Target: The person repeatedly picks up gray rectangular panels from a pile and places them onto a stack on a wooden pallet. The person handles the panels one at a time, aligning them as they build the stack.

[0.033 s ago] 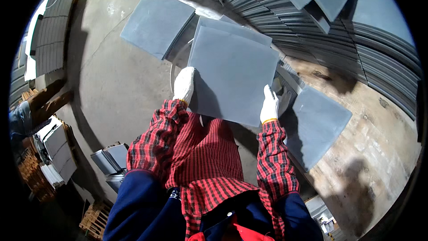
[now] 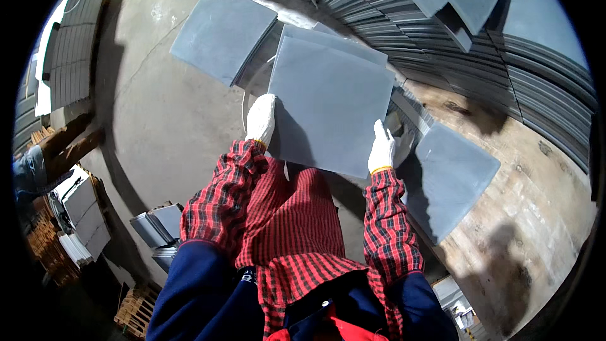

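Observation:
In white work gloves, my left hand [image 2: 261, 120] and my right hand [image 2: 382, 148] clasp a square grey panel [image 2: 331, 98] by its left and right edges near the corners closest to me. My right thumb points up along the edge; most fingers of both hands are hidden behind the panel's sides. A second grey panel [image 2: 338, 43] shows just beyond its far edge, partly covered; whether the two touch, I cannot tell. Further left lies a small stack of like panels [image 2: 224, 31]. To the right of my right hand, another grey panel [image 2: 451, 180] rests on a wooden board.
Tall rows of stacked grey panels [image 2: 435, 57] stand at the far right on the wooden board [image 2: 524, 196]. More stacks [image 2: 79, 50] line the left. A person's arms [image 2: 69, 139] show at the left edge. Below them is a wooden pallet [image 2: 50, 233].

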`<state>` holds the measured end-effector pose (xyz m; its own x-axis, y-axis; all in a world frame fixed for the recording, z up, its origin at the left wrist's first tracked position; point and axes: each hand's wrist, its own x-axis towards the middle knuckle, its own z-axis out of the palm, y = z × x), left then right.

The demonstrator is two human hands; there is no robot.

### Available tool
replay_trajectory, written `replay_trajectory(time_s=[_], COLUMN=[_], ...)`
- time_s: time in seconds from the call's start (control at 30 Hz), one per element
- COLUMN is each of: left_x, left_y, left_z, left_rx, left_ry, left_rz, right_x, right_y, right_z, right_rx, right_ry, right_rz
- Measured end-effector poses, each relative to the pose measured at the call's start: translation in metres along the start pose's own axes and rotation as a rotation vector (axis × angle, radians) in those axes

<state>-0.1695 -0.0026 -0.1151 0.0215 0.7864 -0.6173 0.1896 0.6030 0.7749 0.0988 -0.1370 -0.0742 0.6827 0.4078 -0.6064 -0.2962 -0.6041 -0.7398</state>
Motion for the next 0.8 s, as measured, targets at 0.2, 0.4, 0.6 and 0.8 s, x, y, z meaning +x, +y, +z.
replay_trajectory(time_s=[0.2,0.4,0.6,0.8], left_x=[0.048,0.052,0.035,0.006], left_y=[0.003,0.015,-0.009,-0.016], left_z=[-0.006,-0.017,-0.064,-0.072], left_rx=[0.123,0.328,0.568,0.078], left_ry=[-0.007,-0.101,-0.068,-0.328], left_rz=[0.069,0.191,0.304,-0.35], right_x=[0.034,0.041,0.037,0.01], right_y=[0.018,0.006,0.004,-0.018], right_z=[0.029,0.03,0.027,0.022], right_rx=[0.073,-0.27,-0.482,-0.393], right_ry=[0.058,0.025,0.032,0.072], right_rz=[0.045,0.047,-0.013,-0.102])
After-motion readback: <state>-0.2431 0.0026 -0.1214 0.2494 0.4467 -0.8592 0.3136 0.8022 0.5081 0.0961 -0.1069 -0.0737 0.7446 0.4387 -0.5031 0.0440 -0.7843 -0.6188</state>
